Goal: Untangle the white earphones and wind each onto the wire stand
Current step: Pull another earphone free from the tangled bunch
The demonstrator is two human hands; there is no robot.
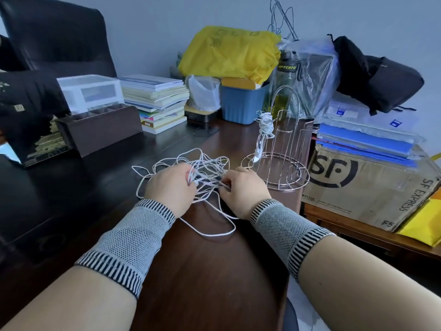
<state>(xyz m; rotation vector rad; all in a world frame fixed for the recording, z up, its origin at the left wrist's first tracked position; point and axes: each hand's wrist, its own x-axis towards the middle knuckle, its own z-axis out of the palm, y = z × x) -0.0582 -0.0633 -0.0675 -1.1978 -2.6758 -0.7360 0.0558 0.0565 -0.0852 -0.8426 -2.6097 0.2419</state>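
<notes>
a dark wooden desk (pixel 205 278) carries everything here. a loose tangle of white earphone cable (pixel 191 168) lies on its middle, and just to the right stands a wire stand (pixel 284 149) with one earphone (pixel 265 126) already wound on a prong. farther back sit a brown organiser tray (pixel 102 127), a clear plastic drawer box (pixel 91 93), a stack of books (pixel 160 103) and a blue bin (pixel 241 103). a cardboard box (pixel 372 185) rests on a lower wooden surface at the right.

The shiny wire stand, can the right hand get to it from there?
Probably yes. The right hand, pinching the tangled white earphone cords, sits just beside the shiny wire stand, with nothing between them.
</notes>
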